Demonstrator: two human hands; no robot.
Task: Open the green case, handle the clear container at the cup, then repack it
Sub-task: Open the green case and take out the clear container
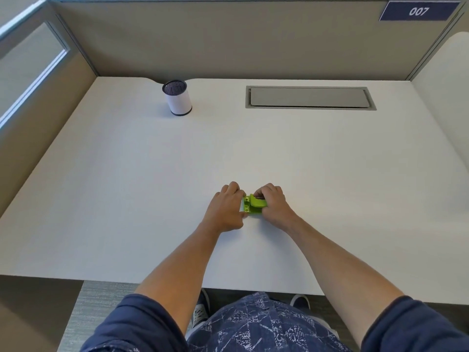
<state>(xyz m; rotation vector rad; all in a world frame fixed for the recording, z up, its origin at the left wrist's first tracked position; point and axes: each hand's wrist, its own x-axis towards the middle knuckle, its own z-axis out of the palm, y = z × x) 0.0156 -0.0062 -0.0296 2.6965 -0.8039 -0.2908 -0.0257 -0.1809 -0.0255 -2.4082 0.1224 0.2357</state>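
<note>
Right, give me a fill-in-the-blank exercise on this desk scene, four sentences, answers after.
1. Both hands, left hand and right hand, are on the small ____ case.
2. The cup stands on the far ____ part of the desk.
3. The blue sign on the partition reads ____.
4. The grey cable hatch set into the desk lies to the ____ of the cup.

Missing words: green; left; 007; right

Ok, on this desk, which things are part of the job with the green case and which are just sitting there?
Part of the job:
- green case, held at both ends by the left hand and right hand
- cup, far left

Just there:
- grey cable hatch in the desk
- 007 sign
</note>
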